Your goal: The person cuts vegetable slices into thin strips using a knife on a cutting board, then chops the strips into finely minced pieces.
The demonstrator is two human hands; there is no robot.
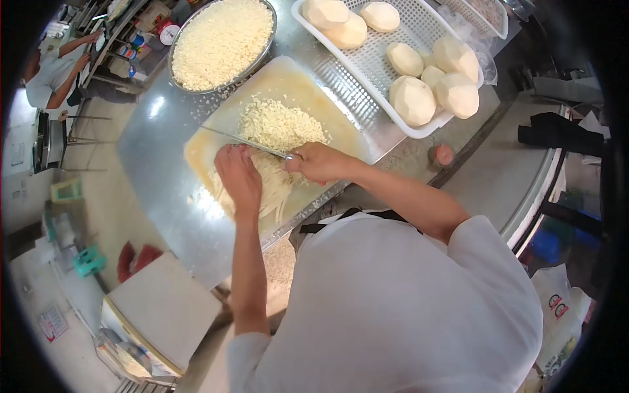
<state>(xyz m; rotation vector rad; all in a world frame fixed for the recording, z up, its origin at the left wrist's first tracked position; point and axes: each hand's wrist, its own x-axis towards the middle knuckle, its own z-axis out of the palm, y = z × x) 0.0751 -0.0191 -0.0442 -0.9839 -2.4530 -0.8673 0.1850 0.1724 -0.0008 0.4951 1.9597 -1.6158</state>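
Note:
My right hand grips the handle of a kitchen knife, its long blade pointing left across the cutting board. Close behind the blade, my left hand has its fingers bent down onto pale vegetable strips, its fingertips partly hidden. These strips lie on the near side of the knife. Beyond the blade is a heap of finely chopped pale vegetable. Loose bits are scattered around the yellowed board.
A metal bowl heaped with chopped vegetable stands at the far left of the steel table. At the far right, a white perforated basket holds several peeled, jicama-like roots. Another person is at the upper left.

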